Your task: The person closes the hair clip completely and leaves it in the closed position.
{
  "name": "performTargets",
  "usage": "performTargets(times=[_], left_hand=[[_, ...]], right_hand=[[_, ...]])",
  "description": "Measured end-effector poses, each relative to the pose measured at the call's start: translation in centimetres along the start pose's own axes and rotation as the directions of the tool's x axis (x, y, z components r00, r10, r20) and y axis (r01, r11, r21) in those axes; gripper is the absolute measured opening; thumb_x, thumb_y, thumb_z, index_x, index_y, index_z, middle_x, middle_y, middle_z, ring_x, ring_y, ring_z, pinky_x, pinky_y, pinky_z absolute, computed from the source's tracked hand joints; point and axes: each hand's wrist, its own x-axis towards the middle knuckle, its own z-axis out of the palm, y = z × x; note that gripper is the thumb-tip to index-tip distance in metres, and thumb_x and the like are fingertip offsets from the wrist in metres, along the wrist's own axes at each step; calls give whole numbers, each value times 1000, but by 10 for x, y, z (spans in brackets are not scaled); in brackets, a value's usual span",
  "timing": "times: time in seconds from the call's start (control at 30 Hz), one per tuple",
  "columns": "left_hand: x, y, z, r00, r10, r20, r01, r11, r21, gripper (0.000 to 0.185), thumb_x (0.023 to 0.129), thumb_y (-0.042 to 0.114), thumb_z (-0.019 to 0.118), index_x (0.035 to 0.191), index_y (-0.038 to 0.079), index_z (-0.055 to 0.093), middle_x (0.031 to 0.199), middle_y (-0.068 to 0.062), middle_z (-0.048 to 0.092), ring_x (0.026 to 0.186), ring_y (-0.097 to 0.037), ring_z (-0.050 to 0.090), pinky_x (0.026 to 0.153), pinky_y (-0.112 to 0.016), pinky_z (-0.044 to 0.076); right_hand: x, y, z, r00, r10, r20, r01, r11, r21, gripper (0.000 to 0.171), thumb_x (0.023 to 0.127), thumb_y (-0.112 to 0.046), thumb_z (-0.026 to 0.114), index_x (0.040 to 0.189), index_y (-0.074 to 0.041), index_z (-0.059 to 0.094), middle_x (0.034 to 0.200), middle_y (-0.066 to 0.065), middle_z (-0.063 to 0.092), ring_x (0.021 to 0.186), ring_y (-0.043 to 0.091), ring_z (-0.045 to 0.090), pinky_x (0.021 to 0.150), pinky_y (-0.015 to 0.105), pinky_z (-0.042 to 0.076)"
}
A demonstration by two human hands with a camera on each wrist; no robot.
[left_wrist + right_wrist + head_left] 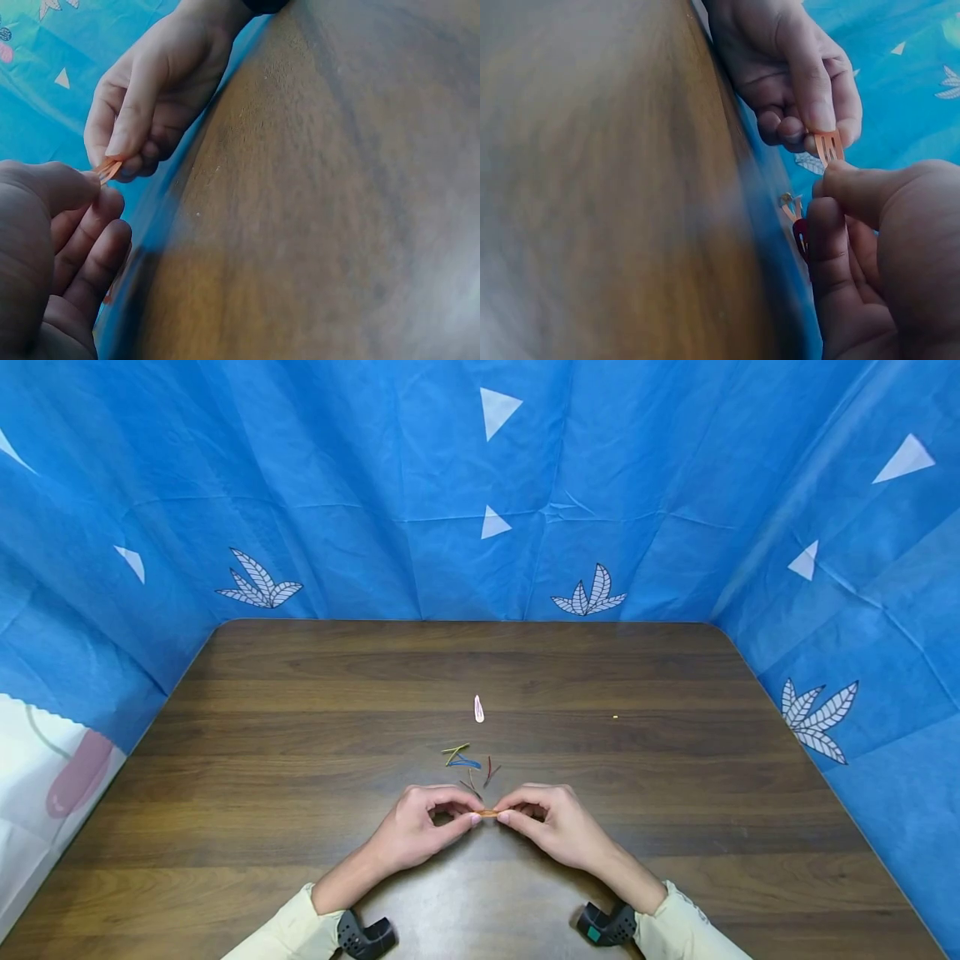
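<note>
Both hands meet over the near middle of the wooden table, pinching a small orange hair clip between them. My left hand holds one end with thumb and forefinger, my right hand the other end. The orange clip shows its slotted tip in the right wrist view, and its edge in the left wrist view. Just beyond the hands lies a small heap of clips in green, blue and dark red. A pink clip lies alone farther back.
A blue cloth with white leaf and triangle prints walls the table on three sides. A tiny yellow speck lies on the right part of the tabletop. Black wrist mounts sit at both cuffs.
</note>
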Motion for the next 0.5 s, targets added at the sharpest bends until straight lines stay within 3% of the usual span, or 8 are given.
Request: performTargets(times=[0.17, 0.5], left_hand=[[0, -1, 0, 1000, -3, 1, 3, 1000, -14, 10, 92, 5, 76, 101, 10, 78, 91, -2, 78, 79, -6, 71, 72, -27, 60], [0, 2, -3, 1000, -16, 18, 17, 999, -48, 10, 92, 3, 75, 100, 8, 77, 93, -4, 78, 81, -7, 73, 74, -28, 61]], right_hand=[[1, -3, 2, 998, 56, 4, -56, 998, 9, 6, 96, -17, 75, 100, -15, 77, 91, -2, 76, 76, 2, 68, 66, 23, 57], [1, -7, 4, 998, 69, 10, -68, 997, -31, 5, 97, -20, 73, 98, -17, 77, 89, -4, 74, 67, -2, 57, 56, 20, 48]])
